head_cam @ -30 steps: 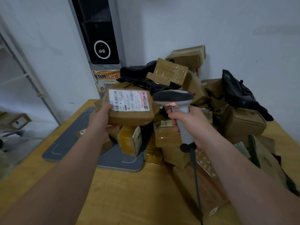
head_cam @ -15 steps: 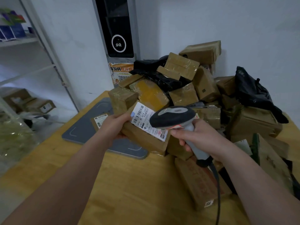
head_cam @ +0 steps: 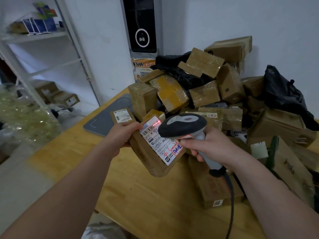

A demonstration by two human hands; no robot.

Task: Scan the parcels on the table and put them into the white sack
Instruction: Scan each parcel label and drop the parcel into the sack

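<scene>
My left hand (head_cam: 122, 135) grips a flat brown parcel (head_cam: 148, 157) by its upper left edge and holds it tilted above the wooden table (head_cam: 155, 204). The parcel's white shipping label (head_cam: 160, 144) faces up, with a red scan line across its barcode. My right hand (head_cam: 208, 145) is closed on the handle of a grey barcode scanner (head_cam: 183, 125), whose head hovers just over the label's right side. A black cable hangs down from the scanner. A large heap of taped brown parcels (head_cam: 207, 94) fills the table behind. No white sack is clearly visible.
A grey flat weighing pad (head_cam: 101, 121) lies on the table's far left, with a small labelled parcel (head_cam: 121, 115) on it. Black plastic bags (head_cam: 283, 95) lie in the heap. A white metal shelf (head_cam: 43, 54) stands left, and a dark standing device (head_cam: 140, 25) is at the wall.
My left hand brought the parcel down and toward me, tilting its label up. The scanner moved over the label and its red line now lies on the barcode. The view swung left.
</scene>
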